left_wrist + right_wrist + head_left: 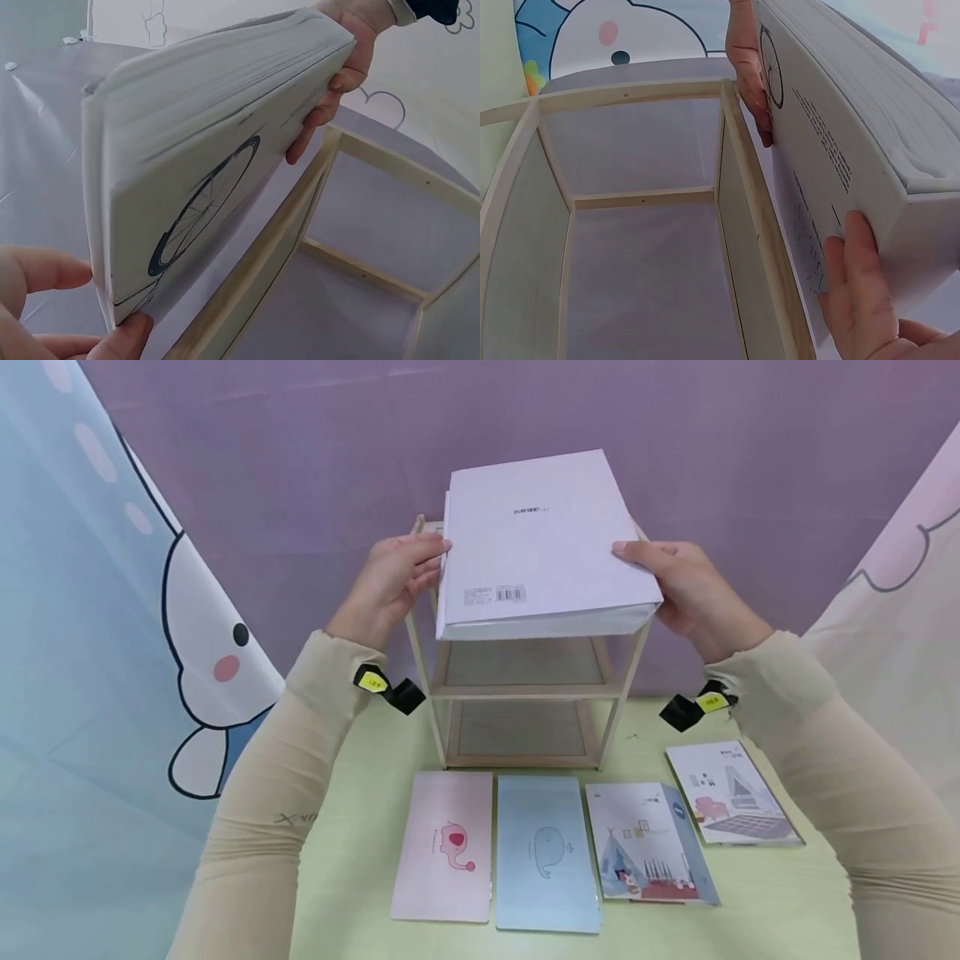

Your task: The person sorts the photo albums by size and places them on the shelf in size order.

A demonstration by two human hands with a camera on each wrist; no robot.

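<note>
Both hands hold a thick white album above the top of a wooden shelf rack. At its left edge the left hand pinches it between thumb and fingers; the right hand grips the right edge, thumb on the upper cover. In the left wrist view a wheel drawing shows on the downward-facing cover of the album, its page edges visible above. The right wrist view has the right hand's fingers spread under the album, beside the rack's top frame.
On the green tabletop before the rack lie a pink elephant booklet, a blue whale booklet, a booklet with a tent picture and another at the right. A purple curtain hangs behind.
</note>
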